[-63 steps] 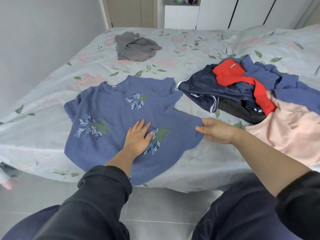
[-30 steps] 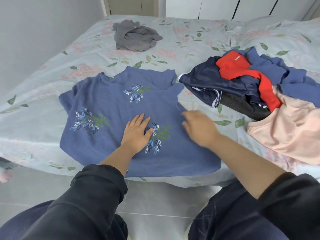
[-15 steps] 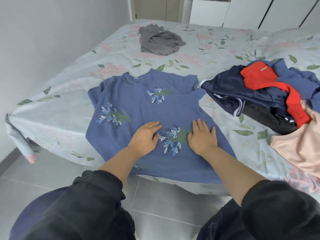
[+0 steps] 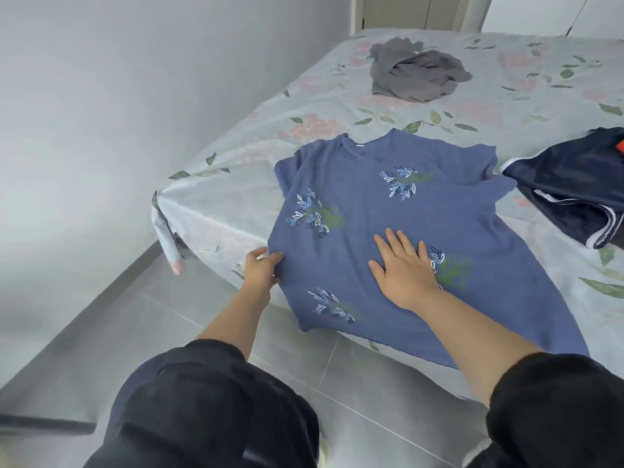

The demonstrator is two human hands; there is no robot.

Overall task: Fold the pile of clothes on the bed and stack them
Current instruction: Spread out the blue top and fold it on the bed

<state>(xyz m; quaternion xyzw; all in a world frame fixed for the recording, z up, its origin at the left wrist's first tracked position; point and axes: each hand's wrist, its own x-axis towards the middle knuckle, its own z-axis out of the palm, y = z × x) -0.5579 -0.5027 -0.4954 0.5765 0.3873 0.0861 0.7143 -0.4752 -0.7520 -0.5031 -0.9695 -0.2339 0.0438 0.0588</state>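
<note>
Blue knit cloth, soft and light, is judged to sag and slide easily, so the blue shirt (image 4: 354, 231) is best taken at a side edge or at the shoulders. It is spread flat on the bed (image 4: 236, 184), near its corner, with the hem hung over the near edge. Its long axis is run from hem to collar, which is pointed away from the person. The left edge is pinched, it seems, by the left hand (image 4: 261, 271); the right hand (image 4: 403, 268) is pressed flat, fingers spread.

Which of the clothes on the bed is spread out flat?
The blue leaf-print shirt nearest you; the grey garment and the navy garment lie crumpled.
</note>
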